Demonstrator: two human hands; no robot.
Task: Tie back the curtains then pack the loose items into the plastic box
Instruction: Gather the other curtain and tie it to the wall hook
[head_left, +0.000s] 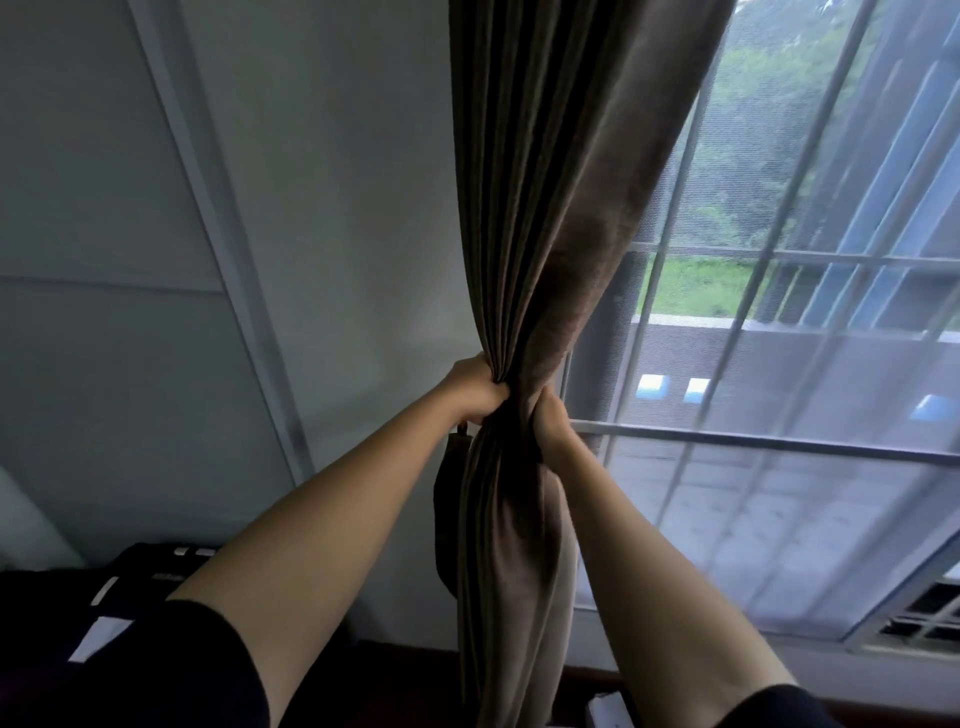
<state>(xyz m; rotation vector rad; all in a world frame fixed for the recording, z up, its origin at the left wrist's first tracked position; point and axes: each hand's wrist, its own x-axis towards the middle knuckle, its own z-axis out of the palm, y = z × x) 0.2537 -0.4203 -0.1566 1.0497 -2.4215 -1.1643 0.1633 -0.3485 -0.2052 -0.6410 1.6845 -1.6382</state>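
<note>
A brown pleated curtain (550, 208) hangs at the left edge of the window, gathered into a tight bunch at mid height. My left hand (475, 392) grips the bunch from the left side. My right hand (550, 421) grips it from the right, a little lower, with its fingers hidden in the folds. A dark fabric tie-back loop (447, 514) hangs from the wall just below my left hand, beside the curtain. The plastic box is not in view.
A white wall (322, 208) lies to the left. The window (779, 364) with a mesh screen and bars fills the right side. Dark objects with white stripes (130, 587) sit at the lower left. A small white item (608, 712) shows at the bottom.
</note>
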